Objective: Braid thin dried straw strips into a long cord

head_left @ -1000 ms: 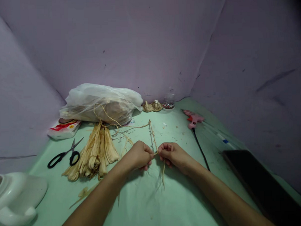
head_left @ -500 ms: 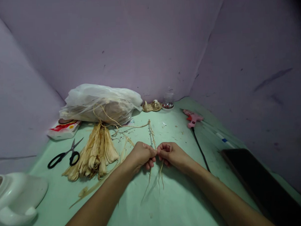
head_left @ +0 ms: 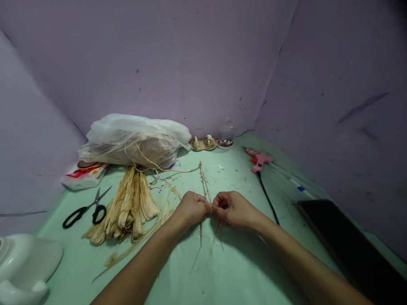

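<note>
My left hand [head_left: 195, 208] and my right hand [head_left: 232, 208] meet over the middle of the green tabletop, fingertips pinched together. Between them they grip the near end of a thin twisted fibre cord [head_left: 205, 181]. From there the cord runs away from me to a small knot, then bends left toward a bundle of dried husk strips [head_left: 133, 204]. Loose strands [head_left: 201, 241] hang below my left hand, and more fan out beneath my right. My fingers hide the exact point where the strands cross.
Black-handled scissors [head_left: 88, 211] lie left of the bundle. Behind stand a plastic bag [head_left: 136, 139], a box [head_left: 86, 175], a small woven piece [head_left: 203, 143] and a bead container [head_left: 226, 143]. Rightward are a pink glue gun [head_left: 260, 160] and a dark flat slab [head_left: 347, 245]. A white ceramic vessel [head_left: 30, 265] sits left.
My right fingers have shifted slightly and curl more openly, with thumb and index still pinching by the left fingertips. The hanging strands have swung a little. The view has shifted slightly.
</note>
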Available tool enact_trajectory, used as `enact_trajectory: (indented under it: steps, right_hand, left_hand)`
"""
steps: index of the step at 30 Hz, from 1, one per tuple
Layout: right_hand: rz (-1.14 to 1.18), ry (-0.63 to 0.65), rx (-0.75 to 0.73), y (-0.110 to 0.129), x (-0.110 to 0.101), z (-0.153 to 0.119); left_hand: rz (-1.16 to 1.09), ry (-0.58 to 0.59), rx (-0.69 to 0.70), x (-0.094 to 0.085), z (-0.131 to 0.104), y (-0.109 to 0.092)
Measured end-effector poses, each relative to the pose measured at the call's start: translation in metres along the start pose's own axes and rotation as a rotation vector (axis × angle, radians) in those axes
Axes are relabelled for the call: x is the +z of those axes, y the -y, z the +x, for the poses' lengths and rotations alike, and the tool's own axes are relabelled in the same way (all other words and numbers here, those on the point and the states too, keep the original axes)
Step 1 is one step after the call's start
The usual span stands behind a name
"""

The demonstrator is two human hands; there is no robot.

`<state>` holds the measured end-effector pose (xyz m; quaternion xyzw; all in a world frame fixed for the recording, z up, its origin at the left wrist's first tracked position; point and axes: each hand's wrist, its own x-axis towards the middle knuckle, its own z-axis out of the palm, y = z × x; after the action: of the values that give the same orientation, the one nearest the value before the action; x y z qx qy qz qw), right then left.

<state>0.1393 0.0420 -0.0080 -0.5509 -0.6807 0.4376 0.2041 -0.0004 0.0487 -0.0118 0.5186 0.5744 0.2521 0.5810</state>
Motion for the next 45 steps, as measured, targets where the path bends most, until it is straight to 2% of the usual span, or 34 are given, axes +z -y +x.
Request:
enact_trajectory:
  steps: [5, 11, 16, 19, 26, 34, 42, 45]
  right_hand:
    - [0.000, 0.046, -0.080, 0.002, -0.004, -0.004]
    - [0.079, 0.179, -0.121, -0.001, -0.006, -0.005]
    - [-0.009, 0.110, -0.241, -0.002, -0.007, -0.005]
    - [-0.068, 0.119, -0.278, -0.001, -0.009, -0.006]
    - [-0.149, 0.194, -0.271, 0.002, -0.016, -0.008]
    - [-0.294, 0.167, -0.326, 0.003, -0.022, -0.011]
    - [-0.369, 0.264, -0.357, 0.007, -0.020, -0.014]
    - [-0.379, 0.364, -0.324, 0.010, -0.028, -0.021]
  left_hand:
    - [0.006, -0.017, 0.011, 0.000, 0.000, 0.000]
    - [-0.022, -0.050, -0.089, 0.002, -0.006, -0.009]
    - [-0.062, -0.016, -0.204, -0.001, -0.008, -0.013]
    - [-0.067, 0.005, -0.251, -0.002, -0.008, -0.013]
    - [-0.069, -0.015, -0.244, 0.000, -0.008, -0.012]
    - [-0.085, -0.001, -0.176, -0.002, -0.008, -0.012]
    - [-0.126, 0.040, -0.096, -0.004, -0.004, -0.007]
    - [-0.134, 0.044, -0.064, -0.006, -0.004, -0.009]
